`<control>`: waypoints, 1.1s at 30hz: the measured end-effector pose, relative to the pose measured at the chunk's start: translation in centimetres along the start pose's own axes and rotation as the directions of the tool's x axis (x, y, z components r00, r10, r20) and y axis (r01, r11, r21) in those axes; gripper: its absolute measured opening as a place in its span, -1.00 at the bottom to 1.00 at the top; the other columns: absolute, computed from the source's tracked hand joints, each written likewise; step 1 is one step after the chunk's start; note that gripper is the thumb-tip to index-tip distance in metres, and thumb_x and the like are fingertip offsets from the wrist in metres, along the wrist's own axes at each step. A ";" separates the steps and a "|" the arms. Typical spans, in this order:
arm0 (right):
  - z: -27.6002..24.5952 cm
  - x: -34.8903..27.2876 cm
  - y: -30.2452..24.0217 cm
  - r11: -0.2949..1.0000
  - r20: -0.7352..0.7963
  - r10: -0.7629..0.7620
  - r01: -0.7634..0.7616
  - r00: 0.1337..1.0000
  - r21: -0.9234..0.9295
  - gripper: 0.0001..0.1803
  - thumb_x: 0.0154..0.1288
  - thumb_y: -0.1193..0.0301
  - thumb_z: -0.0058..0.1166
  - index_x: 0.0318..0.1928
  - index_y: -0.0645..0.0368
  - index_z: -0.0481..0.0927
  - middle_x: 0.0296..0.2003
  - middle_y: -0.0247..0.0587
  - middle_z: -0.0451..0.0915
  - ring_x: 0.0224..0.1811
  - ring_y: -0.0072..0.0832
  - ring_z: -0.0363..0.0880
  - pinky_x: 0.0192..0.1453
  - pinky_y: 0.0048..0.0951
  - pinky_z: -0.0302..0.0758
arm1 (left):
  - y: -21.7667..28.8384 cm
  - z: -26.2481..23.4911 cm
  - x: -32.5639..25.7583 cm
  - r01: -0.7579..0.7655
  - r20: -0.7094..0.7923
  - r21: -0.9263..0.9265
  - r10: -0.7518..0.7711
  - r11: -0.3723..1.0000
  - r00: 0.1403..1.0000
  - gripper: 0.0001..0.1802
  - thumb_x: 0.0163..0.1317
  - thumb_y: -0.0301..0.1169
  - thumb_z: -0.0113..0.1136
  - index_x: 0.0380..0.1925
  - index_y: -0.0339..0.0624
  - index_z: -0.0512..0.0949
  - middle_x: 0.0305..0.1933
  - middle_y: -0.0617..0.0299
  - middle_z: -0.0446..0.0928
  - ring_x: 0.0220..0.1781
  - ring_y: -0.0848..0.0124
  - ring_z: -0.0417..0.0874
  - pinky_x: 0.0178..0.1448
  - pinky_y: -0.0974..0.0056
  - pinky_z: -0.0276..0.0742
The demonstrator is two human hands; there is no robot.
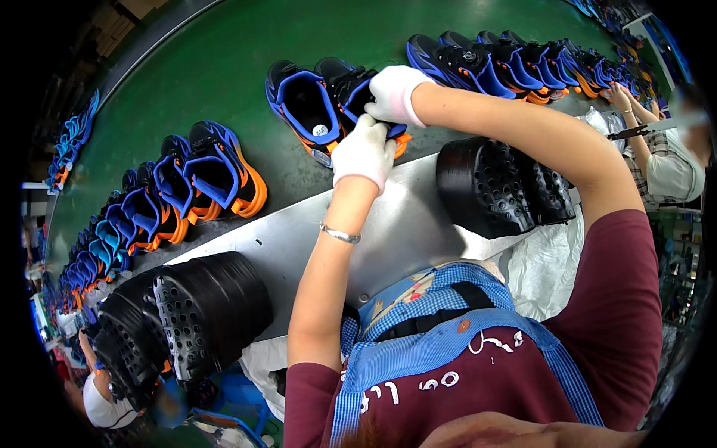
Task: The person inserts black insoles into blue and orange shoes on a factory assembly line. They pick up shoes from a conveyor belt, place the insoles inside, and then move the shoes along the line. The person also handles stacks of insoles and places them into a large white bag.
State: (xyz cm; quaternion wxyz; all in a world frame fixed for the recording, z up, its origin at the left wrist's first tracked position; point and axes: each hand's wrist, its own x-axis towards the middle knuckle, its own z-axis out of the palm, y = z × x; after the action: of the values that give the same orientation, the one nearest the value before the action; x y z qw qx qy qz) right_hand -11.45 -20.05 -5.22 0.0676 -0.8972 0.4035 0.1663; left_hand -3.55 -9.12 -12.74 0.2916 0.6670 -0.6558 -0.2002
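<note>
A pair of black shoes with blue lining and orange soles lies on the green conveyor belt (224, 52). My left hand (363, 153), in a white glove, grips the near end of the right-hand shoe (357, 91). My right hand (391, 94), also gloved, rests on top of the same shoe with fingers curled into its opening. The other shoe of the pair (305, 106) lies just left of it, opening up. A silver bracelet sits on my left wrist.
More pairs line the belt at left (216, 168) and upper right (485, 63). Stacks of black perforated insoles stand on the grey metal ledge (403, 224) at left (202, 313) and right (497, 187). Another person's hands (624, 97) work at far right.
</note>
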 end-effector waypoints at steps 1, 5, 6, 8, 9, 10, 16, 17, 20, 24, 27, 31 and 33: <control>0.6 0.5 -0.3 0.999 0.062 0.040 -0.040 0.997 0.005 -0.68 0.16 0.28 0.03 -0.24 0.22 0.72 -0.22 0.12 0.67 -0.13 -0.02 0.66 -0.02 -0.18 0.59 | -0.3 -0.1 0.7 0.033 0.134 0.002 -0.033 0.999 0.990 -0.68 0.18 -0.27 0.18 -0.15 -0.25 0.62 0.00 0.01 0.56 -0.03 0.02 0.61 0.08 0.10 0.52; 1.6 2.3 -1.9 0.983 -0.098 0.034 -0.016 0.995 0.181 -0.71 0.21 0.40 0.03 -0.07 0.15 0.61 -0.12 0.07 0.65 -0.10 -0.02 0.64 -0.05 -0.21 0.59 | 0.1 -1.1 3.9 0.070 0.511 0.148 -0.137 0.986 0.848 -0.50 0.20 0.02 0.20 -0.12 -0.18 0.66 -0.04 -0.06 0.64 0.00 -0.01 0.64 0.10 0.11 0.56; 1.3 2.4 -1.9 0.988 -0.080 0.012 0.001 0.997 0.156 -0.72 0.22 0.39 0.02 -0.08 0.15 0.61 -0.13 0.06 0.65 -0.10 -0.03 0.64 -0.05 -0.22 0.59 | -1.2 0.0 4.3 0.022 0.474 0.136 -0.084 0.990 0.876 -0.61 0.19 -0.05 0.11 -0.24 -0.13 0.64 -0.27 -0.12 0.62 -0.25 -0.09 0.57 -0.13 0.12 0.53; 1.0 2.8 -1.4 0.994 -0.023 -0.014 0.016 1.000 0.110 -0.72 0.23 0.38 0.02 -0.07 0.13 0.62 -0.12 0.03 0.66 -0.12 -0.04 0.65 -0.06 -0.23 0.59 | -0.4 -0.9 4.8 0.084 0.546 0.149 -0.153 0.985 0.824 -0.60 0.20 -0.05 0.10 -0.25 -0.15 0.64 -0.27 -0.03 0.65 -0.26 -0.01 0.61 -0.13 0.16 0.54; 1.1 2.8 -1.3 0.993 -0.021 -0.007 0.009 1.000 0.115 -0.72 0.23 0.38 0.02 -0.07 0.13 0.62 -0.12 0.03 0.66 -0.12 -0.04 0.65 -0.06 -0.23 0.59 | 0.2 -1.3 4.9 0.136 0.590 0.162 -0.207 0.977 0.781 -0.60 0.21 -0.06 0.09 -0.24 -0.15 0.64 -0.28 -0.01 0.66 -0.25 0.01 0.62 -0.12 0.17 0.55; 1.0 2.8 -1.5 0.993 -0.007 0.038 -0.037 0.999 0.108 -0.72 0.22 0.39 0.03 -0.07 0.13 0.63 -0.11 0.02 0.67 -0.12 -0.05 0.65 -0.06 -0.24 0.60 | 0.3 -1.3 4.9 0.137 0.591 0.165 -0.209 0.977 0.779 -0.60 0.21 -0.06 0.09 -0.24 -0.15 0.64 -0.28 -0.01 0.66 -0.25 0.01 0.62 -0.12 0.17 0.55; -0.2 2.0 -3.4 0.991 0.049 0.029 -0.022 0.998 -0.132 -0.71 0.24 0.37 0.02 -0.09 0.17 0.67 -0.13 -0.01 0.68 -0.12 -0.07 0.68 -0.05 -0.23 0.61 | -0.1 -0.9 4.2 0.038 0.586 0.261 -0.189 0.965 0.788 -0.52 0.21 0.01 0.13 -0.08 -0.12 0.66 0.03 -0.03 0.62 0.03 0.08 0.65 0.12 0.15 0.56; -0.3 2.1 -3.3 0.991 0.048 0.032 -0.025 0.998 -0.132 -0.71 0.24 0.37 0.02 -0.09 0.17 0.67 -0.13 -0.01 0.68 -0.12 -0.07 0.68 -0.05 -0.23 0.61 | -0.1 -0.8 4.3 0.031 0.571 0.268 -0.184 0.963 0.800 -0.51 0.21 0.02 0.12 -0.07 -0.10 0.66 0.03 -0.01 0.63 0.04 0.08 0.65 0.12 0.15 0.56; -0.2 2.0 -2.7 0.998 -0.011 0.058 -0.058 0.998 -0.006 -0.65 0.32 0.24 -0.07 -0.07 0.15 0.65 -0.11 0.02 0.67 -0.10 -0.06 0.67 -0.01 -0.23 0.59 | 0.7 -0.8 4.9 0.072 0.556 0.305 -0.239 0.950 0.796 -0.46 0.20 0.09 0.09 -0.05 -0.09 0.65 0.03 0.02 0.63 0.07 0.10 0.64 0.13 0.14 0.56; 0.9 1.8 -1.1 0.999 -0.112 -0.035 0.040 0.993 0.037 -0.62 0.32 0.15 -0.07 -0.12 0.13 0.69 -0.18 0.01 0.69 -0.14 -0.04 0.67 -0.05 -0.17 0.59 | 0.1 -0.2 3.6 0.042 0.440 0.191 -0.124 0.981 0.889 -0.53 0.17 0.02 0.13 -0.26 -0.17 0.65 -0.28 -0.12 0.64 -0.24 -0.02 0.64 -0.11 0.11 0.55; -2.4 -2.0 -0.1 0.988 -0.046 -0.157 0.157 0.986 0.001 -0.59 0.28 0.11 -0.02 -0.19 0.15 0.71 -0.29 0.01 0.69 -0.19 -0.03 0.67 -0.10 -0.12 0.59 | -1.0 -0.2 1.8 -0.015 0.229 0.196 -0.031 0.981 0.973 -0.53 0.16 -0.02 0.21 -0.31 -0.29 0.62 -0.42 -0.08 0.63 -0.45 0.13 0.66 -0.26 0.17 0.57; -6.2 -11.0 5.4 0.993 -0.284 -0.079 0.099 0.955 0.057 -0.58 0.30 0.07 0.00 -0.17 0.15 0.69 -0.35 -0.02 0.67 -0.23 -0.10 0.67 -0.13 -0.19 0.58 | -3.6 0.0 1.9 0.191 0.245 0.199 -0.238 0.961 0.940 -0.48 0.14 0.09 0.20 -0.21 -0.16 0.65 -0.13 -0.06 0.65 -0.04 -0.01 0.65 0.05 0.08 0.53; -7.9 -17.0 7.3 0.969 -0.305 0.137 -0.062 0.943 0.241 -0.58 0.28 0.07 0.01 -0.18 0.15 0.69 -0.28 0.01 0.68 -0.19 -0.11 0.67 -0.05 -0.21 0.57 | -4.1 -1.1 1.8 0.266 0.169 0.218 -0.305 0.939 0.937 -0.47 0.13 0.08 0.23 -0.15 -0.14 0.66 -0.11 -0.07 0.66 -0.03 0.02 0.66 0.07 0.09 0.53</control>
State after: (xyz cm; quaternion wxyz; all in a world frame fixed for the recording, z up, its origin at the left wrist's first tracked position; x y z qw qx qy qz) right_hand -25.52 -14.99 8.25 0.0955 -0.8768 0.4705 -0.0250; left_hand 0.35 -10.87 -14.39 0.1264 0.7567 -0.5938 -0.2425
